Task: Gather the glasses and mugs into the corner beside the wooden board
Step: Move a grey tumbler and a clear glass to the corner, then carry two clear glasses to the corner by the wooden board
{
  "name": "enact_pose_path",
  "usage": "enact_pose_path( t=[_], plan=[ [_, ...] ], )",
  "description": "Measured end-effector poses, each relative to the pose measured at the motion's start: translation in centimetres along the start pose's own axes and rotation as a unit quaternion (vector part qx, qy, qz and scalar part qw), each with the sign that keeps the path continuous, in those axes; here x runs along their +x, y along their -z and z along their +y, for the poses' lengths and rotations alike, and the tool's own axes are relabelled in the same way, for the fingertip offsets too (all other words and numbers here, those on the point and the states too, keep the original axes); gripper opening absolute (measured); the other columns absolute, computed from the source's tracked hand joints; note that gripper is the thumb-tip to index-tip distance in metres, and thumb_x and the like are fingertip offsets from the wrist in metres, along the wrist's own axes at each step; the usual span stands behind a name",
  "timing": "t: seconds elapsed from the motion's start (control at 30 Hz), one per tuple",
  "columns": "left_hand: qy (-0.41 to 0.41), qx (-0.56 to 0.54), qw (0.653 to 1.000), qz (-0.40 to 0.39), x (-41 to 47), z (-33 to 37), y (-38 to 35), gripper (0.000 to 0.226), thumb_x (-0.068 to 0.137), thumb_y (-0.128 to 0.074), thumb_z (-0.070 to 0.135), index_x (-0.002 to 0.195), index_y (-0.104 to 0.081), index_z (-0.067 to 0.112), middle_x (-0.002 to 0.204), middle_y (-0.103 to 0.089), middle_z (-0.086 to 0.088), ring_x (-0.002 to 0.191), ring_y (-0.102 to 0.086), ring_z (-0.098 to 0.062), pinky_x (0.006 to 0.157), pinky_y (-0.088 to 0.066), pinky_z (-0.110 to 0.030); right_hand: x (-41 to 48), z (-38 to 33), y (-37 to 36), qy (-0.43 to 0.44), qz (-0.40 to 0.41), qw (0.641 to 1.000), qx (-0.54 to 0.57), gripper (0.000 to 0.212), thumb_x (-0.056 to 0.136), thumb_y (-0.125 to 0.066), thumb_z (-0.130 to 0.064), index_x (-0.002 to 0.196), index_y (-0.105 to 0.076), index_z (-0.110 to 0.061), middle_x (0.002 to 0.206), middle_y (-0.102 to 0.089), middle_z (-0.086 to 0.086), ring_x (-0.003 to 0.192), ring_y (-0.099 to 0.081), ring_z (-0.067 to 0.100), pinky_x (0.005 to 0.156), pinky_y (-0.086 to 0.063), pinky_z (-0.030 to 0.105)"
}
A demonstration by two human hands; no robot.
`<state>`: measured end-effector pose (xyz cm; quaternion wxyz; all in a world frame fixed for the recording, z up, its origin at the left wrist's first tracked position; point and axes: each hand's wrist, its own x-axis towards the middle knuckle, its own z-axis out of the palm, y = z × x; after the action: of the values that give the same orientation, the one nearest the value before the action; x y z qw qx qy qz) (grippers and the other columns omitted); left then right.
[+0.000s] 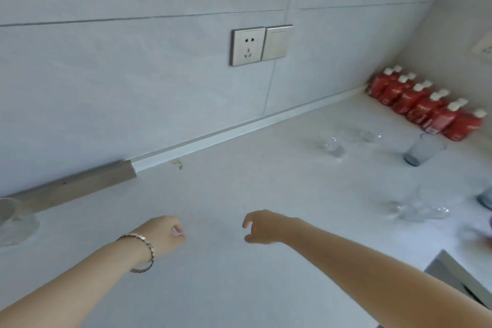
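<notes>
Several clear glasses stand on the white counter point(239, 189) to the right. One small glass point(334, 147) and another point(368, 136) sit near the back wall. A taller grey-tinted glass point(423, 150) stands by the red pouches. More blurred clear glasses point(418, 209) sit at the right, and a glass point(16, 224) stands at the far left edge. My left hand point(166, 235), wearing a bracelet, hovers over the counter with fingers curled and nothing in it. My right hand point(262, 226) hangs beside it, fingers loosely apart, empty. No wooden board is in view.
A row of red pouches point(426, 106) with white caps lines the right wall. A socket and switch point(261, 44) sit on the tiled back wall. A grey metal strip point(80, 186) runs along the wall at left. A dark-edged opening point(458, 274) lies at bottom right.
</notes>
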<state>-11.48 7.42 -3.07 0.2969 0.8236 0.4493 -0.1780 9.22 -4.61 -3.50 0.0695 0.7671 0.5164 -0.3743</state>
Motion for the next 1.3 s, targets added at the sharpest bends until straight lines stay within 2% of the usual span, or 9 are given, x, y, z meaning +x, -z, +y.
enact_pose_path(
  t=[0.23,0.4,0.53,0.63,0.73,0.83,1.07,1.17,1.3],
  plan=[
    [-0.054,-0.008,0.998,-0.009,4.7,19.4,-5.1,0.026,0.09,-0.053,0.024,0.113,-0.061,0.013,0.117,-0.064,-0.004,0.107,-0.06,-0.019,0.09,-0.044,-0.021,-6.7,20.9,5.0,-0.069,0.115,0.991,0.027,0.035,0.092,-0.05,-0.028,0.126,-0.052,-0.022,0.126,-0.057,0.0,0.119,-0.05,0.019,0.096,-0.04,0.03],
    [-0.07,-0.005,0.997,-0.026,7.0,29.2,-7.3,0.025,0.09,-0.052,0.023,0.112,-0.061,0.014,0.115,-0.065,-0.003,0.106,-0.06,-0.019,0.091,-0.045,-0.023,-10.3,33.5,8.1,-0.198,0.283,0.937,0.05,0.05,0.087,-0.057,-0.037,0.134,-0.044,-0.023,0.137,-0.041,0.004,0.126,-0.041,0.024,0.091,-0.044,0.034],
    [-0.069,-0.002,0.997,-0.042,8.5,33.3,-8.7,0.023,0.091,-0.05,0.023,0.108,-0.062,0.014,0.105,-0.064,-0.001,0.099,-0.06,-0.017,0.086,-0.045,-0.02,-10.9,40.6,8.7,-0.201,0.169,0.963,0.054,0.099,0.07,-0.075,-0.035,0.147,-0.014,-0.033,0.154,-0.006,0.004,0.138,-0.017,0.033,0.108,-0.032,0.042],
    [-0.069,0.003,0.996,-0.047,9.6,35.0,-9.5,0.023,0.091,-0.05,0.022,0.109,-0.063,0.014,0.097,-0.06,0.002,0.092,-0.058,-0.015,0.086,-0.045,-0.021,-10.0,43.2,7.9,-0.134,0.094,0.986,0.039,0.096,0.068,-0.072,-0.016,0.146,-0.018,-0.036,0.151,-0.019,-0.002,0.128,-0.039,0.028,0.085,-0.043,0.027],
    [-0.066,0.001,0.997,-0.032,11.2,36.6,-9.8,0.025,0.09,-0.051,0.021,0.112,-0.061,0.014,0.096,-0.059,0.005,0.089,-0.056,-0.014,0.088,-0.047,-0.024,-8.6,44.8,7.2,-0.111,0.138,0.983,0.045,0.089,0.063,-0.072,-0.029,0.139,-0.029,-0.04,0.136,-0.038,-0.007,0.108,-0.054,0.023,0.071,-0.038,0.023],
    [-0.078,-0.014,0.996,0.029,14.1,38.9,-8.9,0.033,0.089,-0.054,0.018,0.122,-0.054,0.015,0.121,-0.059,-0.002,0.109,-0.057,-0.019,0.096,-0.045,-0.028,-7.1,45.4,7.4,-0.112,0.197,0.971,0.072,0.09,0.061,-0.07,-0.051,0.139,-0.026,-0.043,0.129,-0.042,-0.009,0.107,-0.055,0.02,0.073,-0.042,0.025],
    [-0.158,0.022,0.975,0.157,23.0,46.4,-4.6,0.097,0.074,-0.074,0.026,0.149,-0.013,0.018,0.158,-0.013,-0.003,0.142,-0.026,-0.021,0.11,-0.033,-0.036,-5.0,44.6,7.5,-0.119,0.262,0.955,0.072,0.086,0.062,-0.067,-0.062,0.136,-0.032,-0.037,0.12,-0.047,-0.008,0.107,-0.053,0.019,0.072,-0.04,0.025],
    [-0.124,0.065,0.985,0.097,25.6,48.4,-4.4,0.106,0.072,-0.075,0.03,0.149,-0.004,0.026,0.16,-0.004,0.002,0.142,-0.028,-0.022,0.112,-0.033,-0.04,-5.1,44.3,7.4,-0.121,0.273,0.952,0.068,0.083,0.063,-0.068,-0.06,0.136,-0.034,-0.036,0.12,-0.047,-0.008,0.107,-0.053,0.019,0.071,-0.04,0.025],
    [-0.084,0.047,0.99,0.104,26.5,49.1,-5.5,0.089,0.07,-0.073,0.03,0.143,-0.021,0.035,0.141,-0.022,-0.002,0.121,-0.044,-0.03,0.099,-0.043,-0.037,-5.2,44.3,7.5,-0.114,0.275,0.952,0.073,0.084,0.065,-0.069,-0.059,0.137,-0.033,-0.035,0.122,-0.047,-0.007,0.108,-0.053,0.018,0.075,-0.047,0.028]
  ],
)
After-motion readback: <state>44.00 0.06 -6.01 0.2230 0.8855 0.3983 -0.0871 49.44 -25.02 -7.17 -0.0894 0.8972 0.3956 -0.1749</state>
